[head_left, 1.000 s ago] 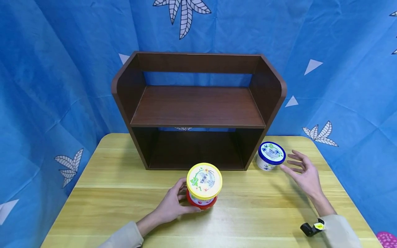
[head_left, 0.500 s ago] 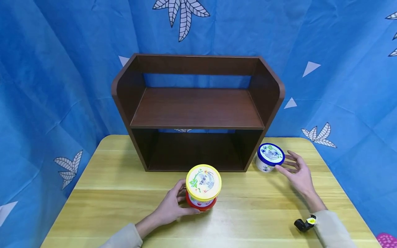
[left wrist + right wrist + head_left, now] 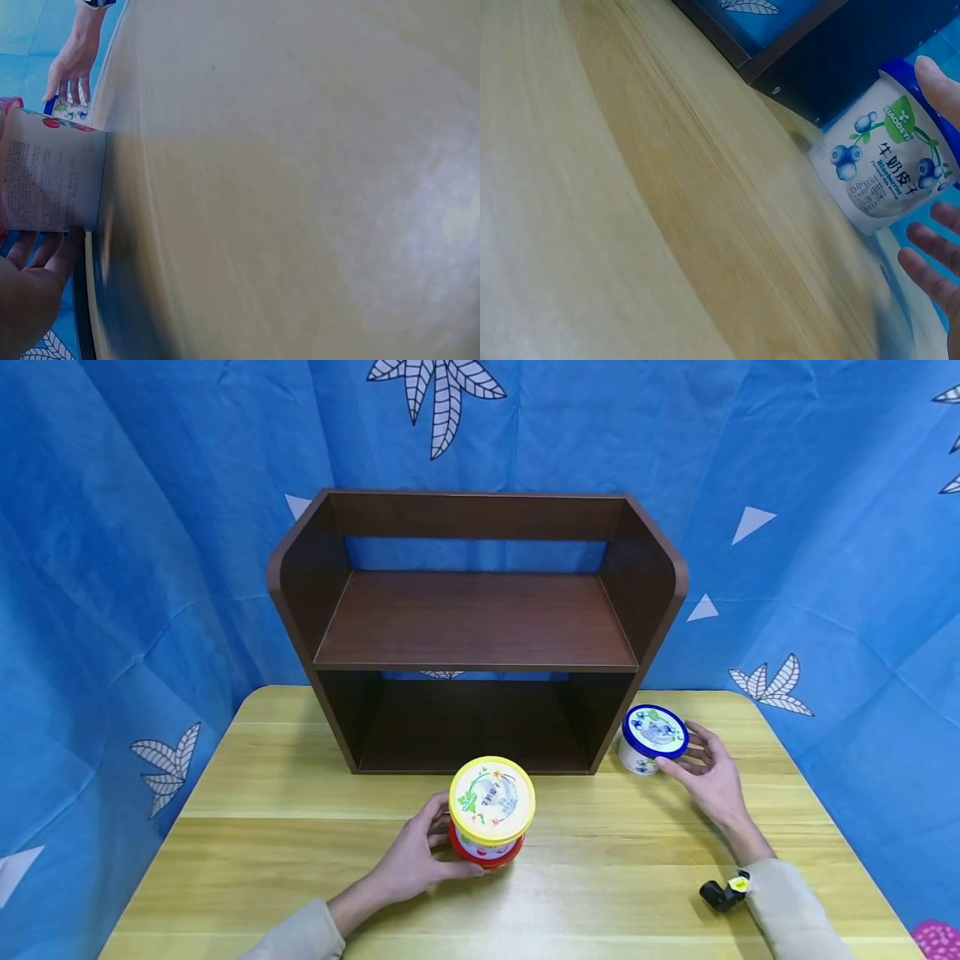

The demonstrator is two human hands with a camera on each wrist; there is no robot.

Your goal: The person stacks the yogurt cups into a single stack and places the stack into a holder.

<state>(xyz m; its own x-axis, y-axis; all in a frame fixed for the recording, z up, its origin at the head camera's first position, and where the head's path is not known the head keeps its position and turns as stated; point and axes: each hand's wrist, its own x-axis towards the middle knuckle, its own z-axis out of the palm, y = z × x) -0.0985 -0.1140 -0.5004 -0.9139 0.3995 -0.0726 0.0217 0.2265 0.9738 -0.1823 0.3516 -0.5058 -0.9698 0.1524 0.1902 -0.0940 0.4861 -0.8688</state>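
Observation:
Near the front middle of the table, a yellow-lidded tub (image 3: 492,800) stands stacked on a red-lidded tub (image 3: 501,863). My left hand (image 3: 408,858) grips the lower tub from the left, thumb in front and fingers behind. The left wrist view shows a cherry-printed tub wall (image 3: 54,180) with fingers against it. Beside the shelf's right side stands a blue-lidded tub (image 3: 654,733) with blueberries printed on it. My right hand (image 3: 712,777) is spread at its right side. In the right wrist view the thumb (image 3: 939,86) overlaps the blue lid, and the other fingers stay parted.
A dark brown two-tier shelf (image 3: 480,618) stands at the back of the wooden table (image 3: 315,852). Its right side panel stands close beside the blue-lidded tub. Behind it hangs a blue curtain (image 3: 187,527) with leaf prints. A black device (image 3: 723,893) is at the right cuff.
My right hand has moved left, closing in on the blue-lidded tub. The left hand keeps its hold and the stacked tubs stay put.

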